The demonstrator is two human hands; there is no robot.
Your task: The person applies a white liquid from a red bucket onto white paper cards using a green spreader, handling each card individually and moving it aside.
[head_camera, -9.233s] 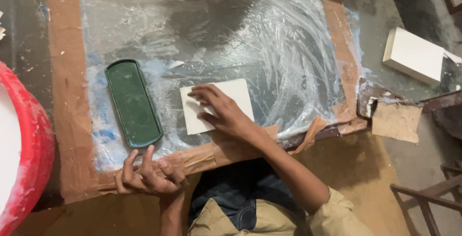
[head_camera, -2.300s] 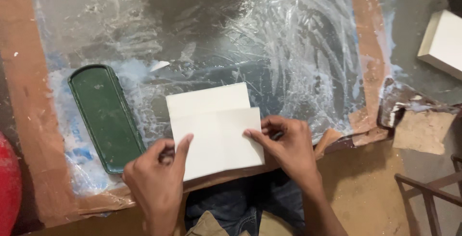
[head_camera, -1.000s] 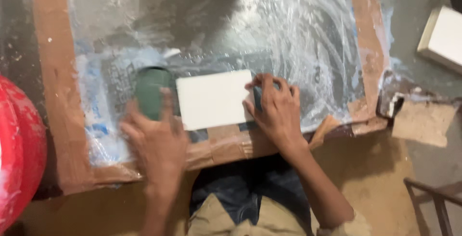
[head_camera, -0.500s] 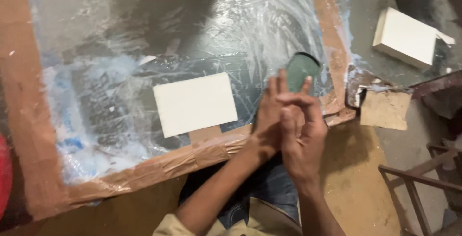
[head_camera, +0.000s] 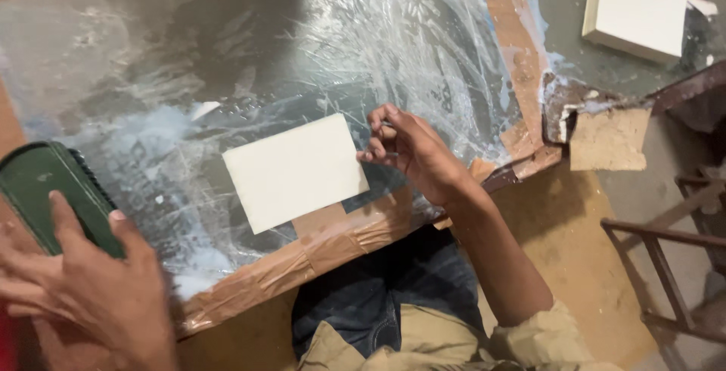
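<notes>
Half a second ago both hands were bunched together over the green tray at the right edge of the sheet; now they have split, and the tray has travelled all the way across to the left. Left hand [head_camera: 83, 295] sits at the lower left corner, fingers spread and laid flat over the near end of the green tray [head_camera: 45, 189], thumb up along its side, pressing rather than gripping. It is blurred, so the exact hold is hard to judge. Right hand [head_camera: 412, 152] hovers at the right edge of the white tile [head_camera: 295, 170], fingers curled loosely with the tips just touching or just beside that edge; it holds nothing. White tile lies flat, slightly tilted, near the front of the smeared plastic sheet [head_camera: 363, 31], its lower edge over the brown tape [head_camera: 318, 246] along the border. Far right, a white block [head_camera: 635, 12] rests well apart on the grey surface.
</notes>
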